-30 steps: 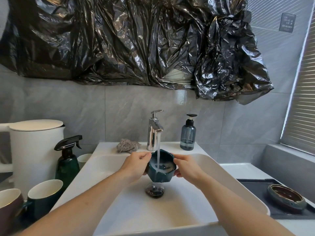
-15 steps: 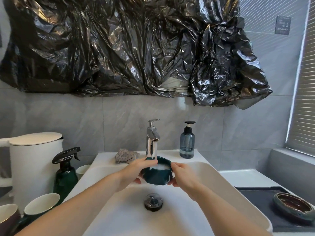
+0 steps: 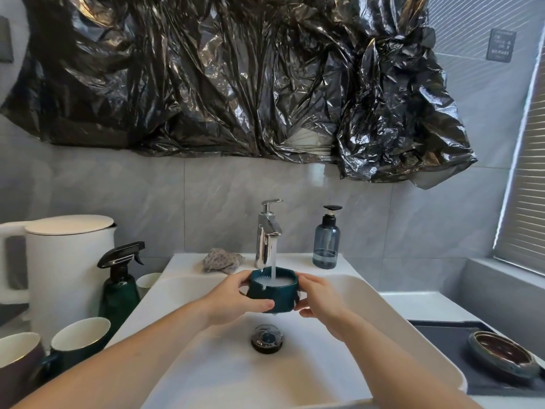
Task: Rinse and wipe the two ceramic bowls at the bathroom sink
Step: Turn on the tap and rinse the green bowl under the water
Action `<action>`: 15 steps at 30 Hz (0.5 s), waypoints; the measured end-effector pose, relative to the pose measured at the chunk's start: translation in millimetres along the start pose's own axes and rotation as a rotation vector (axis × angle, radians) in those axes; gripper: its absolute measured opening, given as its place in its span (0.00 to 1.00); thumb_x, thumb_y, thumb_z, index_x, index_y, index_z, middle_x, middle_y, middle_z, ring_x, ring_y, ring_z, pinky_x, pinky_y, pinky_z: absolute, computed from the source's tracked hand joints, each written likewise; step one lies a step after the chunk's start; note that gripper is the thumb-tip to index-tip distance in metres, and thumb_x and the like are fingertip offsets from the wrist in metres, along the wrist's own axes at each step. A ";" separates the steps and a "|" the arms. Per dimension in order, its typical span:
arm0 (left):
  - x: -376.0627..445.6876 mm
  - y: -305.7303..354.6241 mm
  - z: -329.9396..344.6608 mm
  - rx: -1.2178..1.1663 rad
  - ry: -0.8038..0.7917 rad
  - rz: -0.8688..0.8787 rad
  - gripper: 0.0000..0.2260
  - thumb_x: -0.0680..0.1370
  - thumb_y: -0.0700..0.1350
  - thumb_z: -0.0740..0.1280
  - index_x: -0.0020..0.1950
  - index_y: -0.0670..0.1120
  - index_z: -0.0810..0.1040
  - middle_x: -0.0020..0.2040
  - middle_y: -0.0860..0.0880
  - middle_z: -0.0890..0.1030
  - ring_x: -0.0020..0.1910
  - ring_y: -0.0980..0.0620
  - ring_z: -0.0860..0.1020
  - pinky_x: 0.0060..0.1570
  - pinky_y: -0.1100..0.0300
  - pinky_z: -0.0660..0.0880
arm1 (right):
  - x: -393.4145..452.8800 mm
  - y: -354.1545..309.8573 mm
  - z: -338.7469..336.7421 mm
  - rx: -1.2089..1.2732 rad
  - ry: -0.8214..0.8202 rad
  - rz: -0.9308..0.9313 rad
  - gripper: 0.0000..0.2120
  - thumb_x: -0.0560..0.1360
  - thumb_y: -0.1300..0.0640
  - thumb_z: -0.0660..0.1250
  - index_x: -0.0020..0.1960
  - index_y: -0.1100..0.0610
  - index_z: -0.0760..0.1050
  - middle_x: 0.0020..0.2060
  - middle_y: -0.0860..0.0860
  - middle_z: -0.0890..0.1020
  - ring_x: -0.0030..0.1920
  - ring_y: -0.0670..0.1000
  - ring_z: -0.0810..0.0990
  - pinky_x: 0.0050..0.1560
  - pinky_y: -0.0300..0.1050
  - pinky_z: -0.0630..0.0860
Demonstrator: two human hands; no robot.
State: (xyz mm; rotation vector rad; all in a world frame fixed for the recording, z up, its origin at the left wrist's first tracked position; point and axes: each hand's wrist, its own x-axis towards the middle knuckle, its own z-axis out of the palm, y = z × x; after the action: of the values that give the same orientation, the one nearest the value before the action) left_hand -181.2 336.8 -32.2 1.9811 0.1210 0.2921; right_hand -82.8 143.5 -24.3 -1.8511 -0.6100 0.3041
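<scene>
One black plastic sheet (image 3: 236, 78) covers the grey tiled wall above one white sink (image 3: 368, 305). On the counter (image 3: 413, 305) left of it stand one white kettle (image 3: 67, 270), one spray bottle (image 3: 119, 287) and three mugs (image 3: 79, 340). One faucet (image 3: 267, 231) runs water into the teal bowl (image 3: 272, 293), held over the basin, full and frothy. The left hand (image 3: 233, 302) and right hand (image 3: 321, 299) each curl round its sides. The second bowl (image 3: 501, 352) rests on a dark mat (image 3: 442, 340) at right.

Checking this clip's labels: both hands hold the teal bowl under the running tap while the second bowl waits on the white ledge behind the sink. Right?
Not quite. The head view shows the second bowl on the dark mat right of the sink; the rest stands.
</scene>
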 end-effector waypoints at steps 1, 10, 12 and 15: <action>-0.5 -0.1 -0.8 0.007 0.000 0.011 0.23 0.74 0.42 0.80 0.67 0.53 0.78 0.63 0.53 0.83 0.46 0.60 0.83 0.38 0.75 0.74 | 0.0 -0.1 -0.1 -0.003 0.001 -0.001 0.18 0.88 0.52 0.50 0.67 0.47 0.77 0.62 0.52 0.81 0.45 0.51 0.80 0.46 0.42 0.76; 1.7 -3.4 -4.8 0.004 -0.010 0.023 0.22 0.73 0.46 0.81 0.65 0.53 0.81 0.62 0.52 0.84 0.51 0.56 0.85 0.48 0.67 0.79 | 0.0 -2.2 -1.5 0.025 0.015 0.003 0.17 0.88 0.52 0.49 0.66 0.45 0.76 0.65 0.54 0.80 0.43 0.51 0.83 0.43 0.40 0.77; 4.6 -7.0 -6.0 -0.013 -0.001 0.013 0.23 0.71 0.46 0.82 0.64 0.53 0.81 0.62 0.52 0.84 0.55 0.52 0.86 0.60 0.56 0.80 | -1.4 -3.0 -1.8 0.044 0.011 0.007 0.17 0.88 0.51 0.49 0.64 0.43 0.76 0.65 0.54 0.80 0.42 0.51 0.84 0.43 0.41 0.78; 4.6 -8.0 -6.7 -0.015 -0.002 0.024 0.23 0.71 0.47 0.83 0.64 0.54 0.82 0.62 0.52 0.84 0.57 0.51 0.86 0.67 0.50 0.78 | -0.6 -5.4 -3.6 0.080 -0.014 0.031 0.17 0.88 0.50 0.49 0.64 0.44 0.76 0.64 0.53 0.80 0.42 0.50 0.86 0.44 0.43 0.82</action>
State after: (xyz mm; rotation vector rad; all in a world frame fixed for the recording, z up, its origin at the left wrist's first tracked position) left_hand -178.1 347.1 -36.2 1.9695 0.0937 0.3054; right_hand -83.0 141.7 -18.1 -1.7842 -0.5718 0.3575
